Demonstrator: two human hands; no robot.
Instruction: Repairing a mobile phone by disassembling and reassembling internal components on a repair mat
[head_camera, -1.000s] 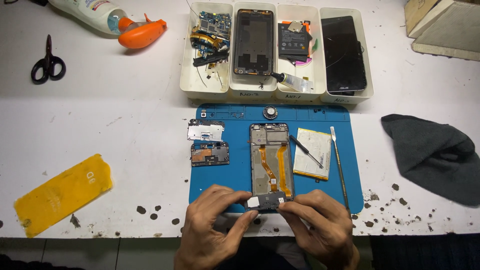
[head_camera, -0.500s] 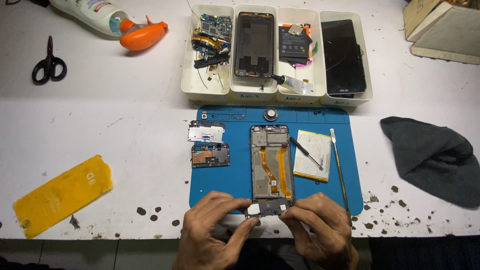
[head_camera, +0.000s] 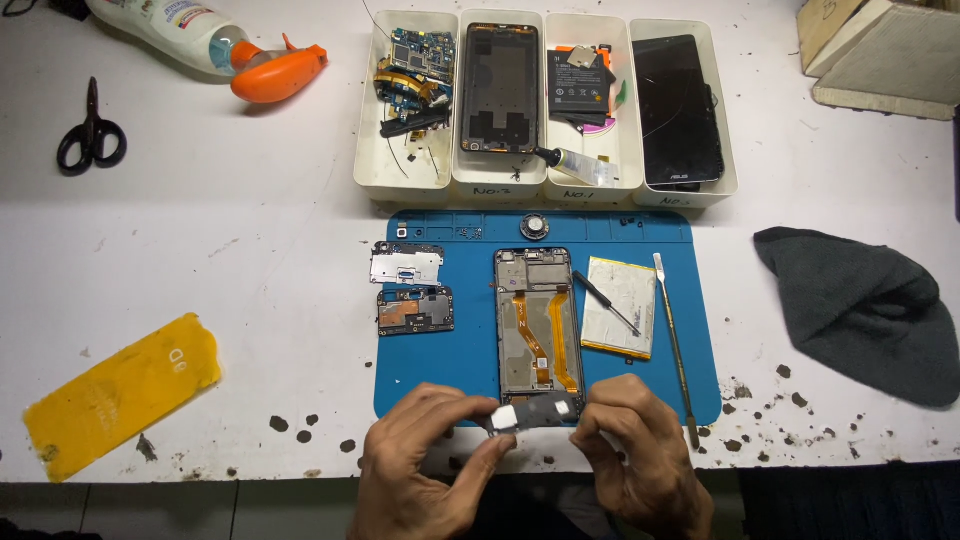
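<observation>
Looking down from the head view, the left hand (head_camera: 425, 465) and right hand (head_camera: 640, 455) meet at the near edge of the white counter (head_camera: 250, 290), palms turned inward, fingertips pinched together on a small dark-and-white phone part (head_camera: 528, 413). That part sits between both hands, at the bottom end of the opened phone frame (head_camera: 538, 320) on the blue mat (head_camera: 460, 340), with a metal pry tool (head_camera: 675, 340) just right.

scissors (head_camera: 90, 135) | spray bottle (head_camera: 215, 42) | grey cloth (head_camera: 865, 310) | yellow cover (head_camera: 122, 393)
</observation>
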